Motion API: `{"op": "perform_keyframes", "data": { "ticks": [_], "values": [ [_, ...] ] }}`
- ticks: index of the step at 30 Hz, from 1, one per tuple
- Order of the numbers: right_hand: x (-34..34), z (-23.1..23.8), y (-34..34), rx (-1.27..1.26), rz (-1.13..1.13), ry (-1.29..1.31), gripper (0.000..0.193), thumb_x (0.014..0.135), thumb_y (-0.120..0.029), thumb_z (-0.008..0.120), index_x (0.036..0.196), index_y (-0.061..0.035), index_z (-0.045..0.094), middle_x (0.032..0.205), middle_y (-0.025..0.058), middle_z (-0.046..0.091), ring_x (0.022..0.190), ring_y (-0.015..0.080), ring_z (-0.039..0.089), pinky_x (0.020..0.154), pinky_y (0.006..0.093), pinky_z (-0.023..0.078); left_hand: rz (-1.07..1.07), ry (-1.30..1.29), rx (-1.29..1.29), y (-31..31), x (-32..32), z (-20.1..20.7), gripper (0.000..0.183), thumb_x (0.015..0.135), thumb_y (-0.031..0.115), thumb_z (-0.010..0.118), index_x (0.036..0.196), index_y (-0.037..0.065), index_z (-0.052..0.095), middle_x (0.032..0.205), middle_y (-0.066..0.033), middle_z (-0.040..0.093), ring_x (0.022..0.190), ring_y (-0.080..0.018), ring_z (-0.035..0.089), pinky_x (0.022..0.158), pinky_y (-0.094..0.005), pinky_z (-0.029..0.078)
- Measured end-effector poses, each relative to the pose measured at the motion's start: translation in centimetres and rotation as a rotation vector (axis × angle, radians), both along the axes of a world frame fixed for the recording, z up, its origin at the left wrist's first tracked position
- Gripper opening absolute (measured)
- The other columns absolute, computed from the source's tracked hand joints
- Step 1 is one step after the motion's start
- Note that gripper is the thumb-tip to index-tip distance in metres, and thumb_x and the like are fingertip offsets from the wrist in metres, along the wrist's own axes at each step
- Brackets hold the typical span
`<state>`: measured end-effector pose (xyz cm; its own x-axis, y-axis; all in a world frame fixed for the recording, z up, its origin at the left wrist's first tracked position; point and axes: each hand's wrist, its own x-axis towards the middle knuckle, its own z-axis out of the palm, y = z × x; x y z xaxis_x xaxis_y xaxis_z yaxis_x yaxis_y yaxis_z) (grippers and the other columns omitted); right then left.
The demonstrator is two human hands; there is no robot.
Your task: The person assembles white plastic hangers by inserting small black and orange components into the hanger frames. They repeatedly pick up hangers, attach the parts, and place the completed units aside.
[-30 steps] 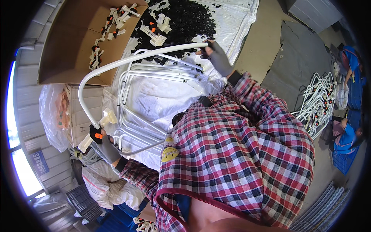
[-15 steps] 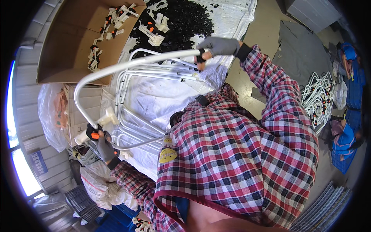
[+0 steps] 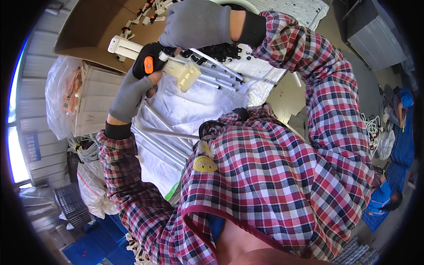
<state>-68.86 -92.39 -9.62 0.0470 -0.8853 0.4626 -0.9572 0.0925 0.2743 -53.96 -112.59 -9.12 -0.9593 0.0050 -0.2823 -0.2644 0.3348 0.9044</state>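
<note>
My left hand [image 3: 132,95], in a grey glove with bare fingertips, is closed on a black clamp [image 3: 140,62] with an orange lever. A long cream plastic bracket [image 3: 187,76] runs through the clamp, its slotted end to the upper left. Gloved the same way, my right hand [image 3: 196,24] is closed right beside the clamp, and its palm and most of its fingers are hidden. A bent white tube [image 3: 247,5] arches behind my right wrist and seems to run into that hand. A short white stub [image 3: 163,56] shows at the clamp.
More white tubes [image 3: 163,145] lie on the white sheet [image 3: 194,106] before me. Black clips [image 3: 225,52] are heaped beyond. A cardboard box [image 3: 95,33] with brackets stands at the far left, a plastic bag [image 3: 64,97] below it. A person in blue [image 3: 384,198] is at the right.
My right hand has swung left and nearer, from the far tube end to beside the clamp. My left hand has risen with the clamp and bracket. The tube's arch has moved to the top.
</note>
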Motion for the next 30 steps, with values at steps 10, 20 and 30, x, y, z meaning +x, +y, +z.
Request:
{"op": "perform_keyframes", "data": {
  "ticks": [10,20,30],
  "values": [
    [-3.1,-2.6,2.5,-0.066,-0.106,-0.075,0.024,0.083,-0.03,0.07,0.101,-0.0137,0.069,0.066,0.0095,0.063,0.059,0.0282,0.064,0.054,0.0405,0.048,-0.277,0.217,0.151,1.9,-4.0,-2.6,0.094,0.072,0.031,0.083,0.15,0.003,0.037,0.14,-0.0077,0.05,0.125,-0.0174,0.049,0.108,-0.0296,0.035],
    [-1.2,-16.5,7.9,-0.785,-0.295,-0.255,0.051,0.082,-0.006,0.067,0.13,-0.0206,0.056,0.135,0.0047,0.056,0.12,0.0264,0.056,0.095,0.0408,0.049,-0.354,0.534,-0.283,3.2,-4.5,-2.3,0.087,0.069,0.013,0.084,0.145,0.006,0.043,0.124,-0.0039,0.059,0.114,-0.0154,0.055,0.1,-0.0282,0.042],
    [-5.8,-42.9,14.0,-0.811,-1.433,-1.278,0.025,0.087,-0.024,0.062,0.104,-0.0061,0.064,0.093,0.0172,0.068,0.09,0.0311,0.066,0.08,0.0428,0.05,-0.226,0.177,0.192,0.3,-3.8,-4.0,0.088,0.07,0.026,0.089,0.142,0.0,0.045,0.133,-0.0081,0.059,0.121,-0.0177,0.055,0.106,-0.0331,0.039]
  ]
}}
